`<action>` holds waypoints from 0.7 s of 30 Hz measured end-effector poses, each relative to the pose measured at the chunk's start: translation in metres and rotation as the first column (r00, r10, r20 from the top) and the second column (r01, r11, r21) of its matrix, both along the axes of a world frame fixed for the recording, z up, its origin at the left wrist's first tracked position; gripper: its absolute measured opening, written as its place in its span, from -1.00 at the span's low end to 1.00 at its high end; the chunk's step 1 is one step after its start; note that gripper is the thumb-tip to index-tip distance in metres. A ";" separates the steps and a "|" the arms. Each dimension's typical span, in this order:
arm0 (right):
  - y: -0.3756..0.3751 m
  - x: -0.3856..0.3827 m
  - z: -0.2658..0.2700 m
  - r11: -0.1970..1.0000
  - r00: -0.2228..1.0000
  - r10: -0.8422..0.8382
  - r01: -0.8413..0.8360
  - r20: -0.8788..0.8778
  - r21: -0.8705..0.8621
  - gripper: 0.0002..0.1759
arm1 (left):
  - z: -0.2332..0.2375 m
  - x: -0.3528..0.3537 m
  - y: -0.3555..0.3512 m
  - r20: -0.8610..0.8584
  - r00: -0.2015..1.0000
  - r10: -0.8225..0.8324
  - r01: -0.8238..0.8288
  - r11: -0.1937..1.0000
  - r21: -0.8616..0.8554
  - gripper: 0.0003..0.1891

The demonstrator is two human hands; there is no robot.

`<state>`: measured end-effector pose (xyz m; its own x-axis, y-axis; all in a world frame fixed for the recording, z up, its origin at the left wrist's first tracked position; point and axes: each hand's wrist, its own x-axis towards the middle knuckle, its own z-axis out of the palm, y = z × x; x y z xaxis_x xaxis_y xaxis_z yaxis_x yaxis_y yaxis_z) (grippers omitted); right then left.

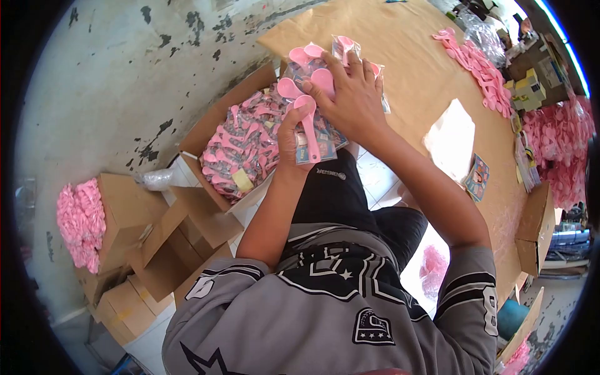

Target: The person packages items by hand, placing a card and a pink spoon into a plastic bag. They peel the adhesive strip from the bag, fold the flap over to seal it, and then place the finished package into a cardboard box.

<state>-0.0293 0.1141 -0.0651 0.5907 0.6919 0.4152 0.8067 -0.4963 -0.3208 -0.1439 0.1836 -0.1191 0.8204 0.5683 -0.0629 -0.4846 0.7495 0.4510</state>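
Observing at the brown paper-covered bench (412, 69): left hand (289, 142), grip clamped on a long pink plastic spoon (310, 132), above the open cardboard box of packed spoons (211, 120); right hand (354, 95) spread over a bundle of clear spoon packets (329, 134); its grip cannot be told.

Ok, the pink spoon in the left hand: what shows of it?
The pink spoon looks like glossy moulded plastic: a small round bowl at the far end, a long flat handle pointing back toward the person. The left hand grips it by the handle, holding it over a stack of printed packets. The right hand rests on that stack just beyond the bowl.
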 end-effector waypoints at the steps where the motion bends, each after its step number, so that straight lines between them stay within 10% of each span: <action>1: 0.005 -0.013 0.001 1.000 1.000 0.027 -0.027 -0.005 0.003 -0.13 | -0.010 -0.012 0.007 0.028 1.000 -0.013 0.013 1.000 0.008 -0.43; 11: 0.103 -0.095 -0.022 0.953 0.962 0.268 -0.259 -0.040 0.155 -0.26 | -0.025 -0.094 0.084 0.046 0.973 0.228 -0.231 0.971 0.070 -0.33; 17: 0.137 -0.076 -0.109 0.962 0.950 0.272 -0.264 -0.150 0.073 -0.21 | -0.213 -0.125 0.176 -0.191 0.969 0.156 -0.142 0.986 0.085 -0.36; 21: 0.105 -0.073 -0.101 0.963 0.921 0.252 -0.210 -0.297 0.167 -0.24 | -0.301 -0.160 0.169 -0.696 0.681 0.228 -0.479 0.858 -0.187 -0.37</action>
